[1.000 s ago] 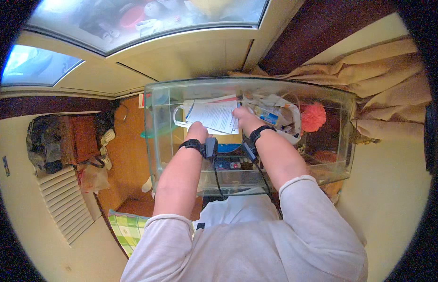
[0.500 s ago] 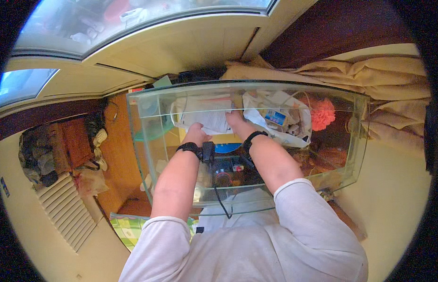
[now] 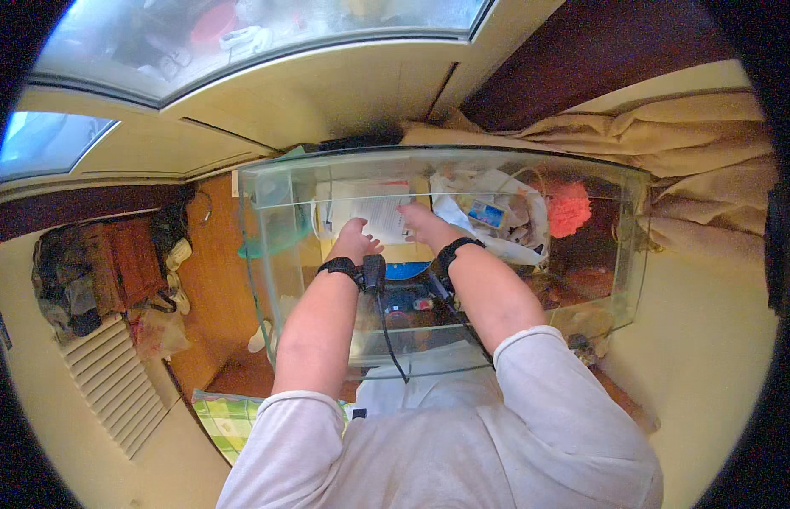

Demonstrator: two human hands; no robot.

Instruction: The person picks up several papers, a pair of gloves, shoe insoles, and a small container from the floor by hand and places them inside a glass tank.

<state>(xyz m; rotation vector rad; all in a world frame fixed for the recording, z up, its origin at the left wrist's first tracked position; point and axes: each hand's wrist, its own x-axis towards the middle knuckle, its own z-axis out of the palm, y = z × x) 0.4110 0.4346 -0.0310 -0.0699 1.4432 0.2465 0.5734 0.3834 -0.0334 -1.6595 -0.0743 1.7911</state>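
Observation:
A stack of white printed papers lies inside a glass tank, against its far side. By the near left corner of the papers is my left hand, its fingers spread with nothing in them. My right hand is at their right edge, open, thumb and fingers apart. Whether its fingertips touch the papers I cannot tell. Black straps with cabled devices circle both wrists. Right of the papers sits a white plastic bag of mixed items, including a small blue and yellow box. A blue rounded object shows below my hands.
A pink ruffled object is at the tank's right. A teal translucent container stands on the left. Beige curtain cloth hangs behind, right. Wooden panelling, shoes and a green checked cloth lie to the left.
Both hands have let go of the papers and opened. The papers now lie lower in the tank, with my hands drawn slightly apart from them. The view has shifted a little.

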